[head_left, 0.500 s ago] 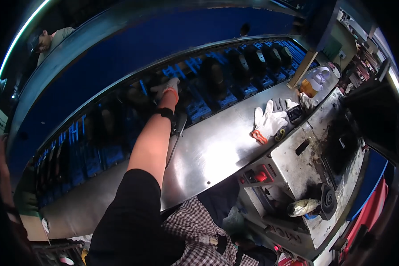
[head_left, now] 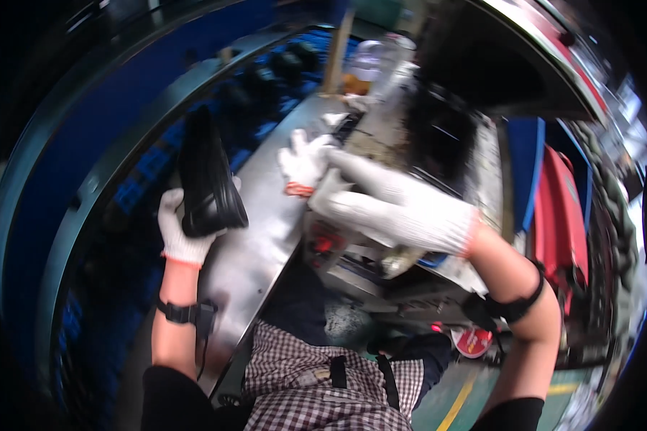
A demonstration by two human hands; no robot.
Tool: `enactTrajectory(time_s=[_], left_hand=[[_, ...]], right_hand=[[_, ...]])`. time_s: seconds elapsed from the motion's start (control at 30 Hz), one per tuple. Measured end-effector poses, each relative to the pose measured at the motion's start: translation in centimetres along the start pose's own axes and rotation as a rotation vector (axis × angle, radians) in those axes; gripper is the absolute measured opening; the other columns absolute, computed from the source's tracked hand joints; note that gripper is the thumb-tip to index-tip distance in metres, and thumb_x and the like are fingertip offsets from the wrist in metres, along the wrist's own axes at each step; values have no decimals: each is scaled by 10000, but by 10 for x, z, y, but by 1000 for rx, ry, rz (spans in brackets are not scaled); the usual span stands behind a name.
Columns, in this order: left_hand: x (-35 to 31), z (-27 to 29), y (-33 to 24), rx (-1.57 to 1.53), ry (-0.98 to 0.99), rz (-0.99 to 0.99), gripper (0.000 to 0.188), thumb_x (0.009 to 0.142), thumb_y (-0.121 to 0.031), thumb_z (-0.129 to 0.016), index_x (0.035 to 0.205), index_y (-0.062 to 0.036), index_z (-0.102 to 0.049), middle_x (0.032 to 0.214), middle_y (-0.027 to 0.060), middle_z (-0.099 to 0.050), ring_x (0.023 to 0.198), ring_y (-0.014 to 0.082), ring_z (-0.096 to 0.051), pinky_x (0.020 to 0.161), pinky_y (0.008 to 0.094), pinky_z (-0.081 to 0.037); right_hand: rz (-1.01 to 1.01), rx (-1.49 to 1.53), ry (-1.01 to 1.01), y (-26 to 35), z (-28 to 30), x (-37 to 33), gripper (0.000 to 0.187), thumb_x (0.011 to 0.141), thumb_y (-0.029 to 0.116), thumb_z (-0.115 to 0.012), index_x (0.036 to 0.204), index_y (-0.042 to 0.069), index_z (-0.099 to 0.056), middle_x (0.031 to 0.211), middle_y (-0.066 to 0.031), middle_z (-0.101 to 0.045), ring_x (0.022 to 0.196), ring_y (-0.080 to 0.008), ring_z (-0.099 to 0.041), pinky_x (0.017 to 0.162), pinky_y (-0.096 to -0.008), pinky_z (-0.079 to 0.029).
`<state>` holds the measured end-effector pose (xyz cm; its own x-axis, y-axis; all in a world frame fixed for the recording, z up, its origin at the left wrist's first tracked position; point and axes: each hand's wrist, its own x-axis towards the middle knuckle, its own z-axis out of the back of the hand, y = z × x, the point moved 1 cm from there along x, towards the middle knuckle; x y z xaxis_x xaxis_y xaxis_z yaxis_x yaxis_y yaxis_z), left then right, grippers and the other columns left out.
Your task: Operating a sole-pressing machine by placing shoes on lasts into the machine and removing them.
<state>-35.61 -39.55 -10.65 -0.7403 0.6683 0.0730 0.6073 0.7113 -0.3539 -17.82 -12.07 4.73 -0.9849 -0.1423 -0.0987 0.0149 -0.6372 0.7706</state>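
A black shoe [head_left: 210, 183], tilted with one end raised, is held in my left hand [head_left: 183, 226], which wears a white knit glove with an orange cuff edge. The shoe is above the metal ledge beside the blue-slatted conveyor. My right hand [head_left: 402, 208], gloved the same way, stretches left over the workbench, smeared by motion. Its fingers look extended and spread, with nothing plainly held. Close to its fingertips, a loose white work glove [head_left: 303, 159] with an orange cuff lies on the ledge.
The metal ledge [head_left: 262, 237] runs along the blue-slatted conveyor [head_left: 147, 169], where dark shoe shapes sit. At the far end are a wooden post [head_left: 336, 54] and a container with amber contents [head_left: 357, 82]. Red material [head_left: 559, 215] hangs at right. A red switch [head_left: 327, 244] sits below the bench.
My left hand has come back from the conveyor and now holds the black shoe. My right arm has entered from the lower right. The view has turned to the right.
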Motion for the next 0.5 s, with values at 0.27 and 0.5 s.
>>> enactTrajectory(time_s=[0.27,0.5], left_hand=[[42,-118,129,-21,178,295,623,910,-275,-560,1457,21,-521,1354,227,-659,1192,359,-682,1122,499,-512],[86,-184,172,725,227,-34,796,989,-296,-698,1594,37,-303,1633,216,-375,1514,322,-364,1238,393,-275]], right_hand=[[40,806,-174,-10,10,-28,763,1035,442,-594,1625,116,-236,1410,-95,-526,1261,-210,-577,1056,-381,-501],[-122,1166,-695,-67,80,-70,503,976,313,-634,1396,45,-565,1192,-141,-727,941,-237,-760,825,-357,-632]])
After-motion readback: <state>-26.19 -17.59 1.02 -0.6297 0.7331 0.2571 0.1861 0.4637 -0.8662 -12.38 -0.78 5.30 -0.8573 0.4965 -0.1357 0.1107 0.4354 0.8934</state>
